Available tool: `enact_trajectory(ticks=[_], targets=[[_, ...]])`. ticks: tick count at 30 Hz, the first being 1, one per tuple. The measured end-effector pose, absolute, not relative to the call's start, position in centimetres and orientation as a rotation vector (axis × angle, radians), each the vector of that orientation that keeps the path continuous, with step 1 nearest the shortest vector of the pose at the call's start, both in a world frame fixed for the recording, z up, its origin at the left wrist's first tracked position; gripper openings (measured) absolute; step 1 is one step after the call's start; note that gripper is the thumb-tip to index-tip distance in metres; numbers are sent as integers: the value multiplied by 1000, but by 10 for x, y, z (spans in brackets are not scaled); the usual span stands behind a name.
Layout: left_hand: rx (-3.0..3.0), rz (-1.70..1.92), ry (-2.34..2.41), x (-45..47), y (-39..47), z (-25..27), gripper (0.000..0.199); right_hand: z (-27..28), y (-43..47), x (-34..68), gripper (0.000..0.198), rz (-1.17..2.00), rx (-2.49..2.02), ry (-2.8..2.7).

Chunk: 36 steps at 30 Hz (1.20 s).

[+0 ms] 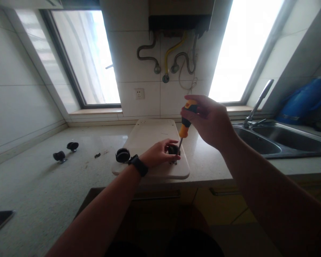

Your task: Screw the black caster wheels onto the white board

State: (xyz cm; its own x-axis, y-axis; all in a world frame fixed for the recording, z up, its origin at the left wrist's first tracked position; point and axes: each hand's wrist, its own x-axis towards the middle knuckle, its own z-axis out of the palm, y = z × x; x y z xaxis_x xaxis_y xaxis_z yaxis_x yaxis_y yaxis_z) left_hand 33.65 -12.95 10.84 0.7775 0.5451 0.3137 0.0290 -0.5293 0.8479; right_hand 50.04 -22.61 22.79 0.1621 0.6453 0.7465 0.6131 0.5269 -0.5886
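My right hand [207, 117] is wrapped round the handle of a yellow and black screwdriver [186, 123]. Its shaft slants down to the base of a black caster wheel [173, 150] near the front right corner of a white board [155, 137]. Around that caster, my left hand [163, 151] closes its fingers, close to the screwdriver's tip. Whether the tip sits in a screw is too small to tell. A second black caster [122, 155] stands at the board's front left corner, beside my left wrist with its dark watch.
Two loose casters [59, 156] [72, 146] lie on the speckled countertop [82, 178] at the left, with small dark bits [97, 155] nearer the board. A double sink [259, 139] with a faucet [256, 105] is at the right, a blue container [302, 101] behind it.
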Motion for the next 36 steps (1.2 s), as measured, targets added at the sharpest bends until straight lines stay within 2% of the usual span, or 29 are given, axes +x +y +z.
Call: enact_trajectory(ticks=[3,9,13,19,24,27,31,34,36], targets=[[2061,655,392,335,-129,108,70,235,-234,500,35,-41,-1130,-1424],[2047,652,361,334,-131,109,61,209,-234,523,21,176,-1169,-1409],[2054,669,366,335,-130,110,59,176,-231,536,24,115,-1435,-1596],[2106,703,415,332,-129,109,65,151,-231,531,49,259,-1498,-2006],[2191,758,476,322,-137,107,86,147,-224,530,42,272,-1461,-2185],[2250,813,528,317,-146,108,78,145,-220,532,29,234,-1541,-2144],[2326,841,568,312,-156,109,65,143,-223,531,36,235,-1717,-1976],[2457,813,575,306,-160,107,65,139,-226,529,37,232,-1710,-1943],[2561,756,606,300,-162,105,71,136,-225,530,37,274,-1711,-1924]])
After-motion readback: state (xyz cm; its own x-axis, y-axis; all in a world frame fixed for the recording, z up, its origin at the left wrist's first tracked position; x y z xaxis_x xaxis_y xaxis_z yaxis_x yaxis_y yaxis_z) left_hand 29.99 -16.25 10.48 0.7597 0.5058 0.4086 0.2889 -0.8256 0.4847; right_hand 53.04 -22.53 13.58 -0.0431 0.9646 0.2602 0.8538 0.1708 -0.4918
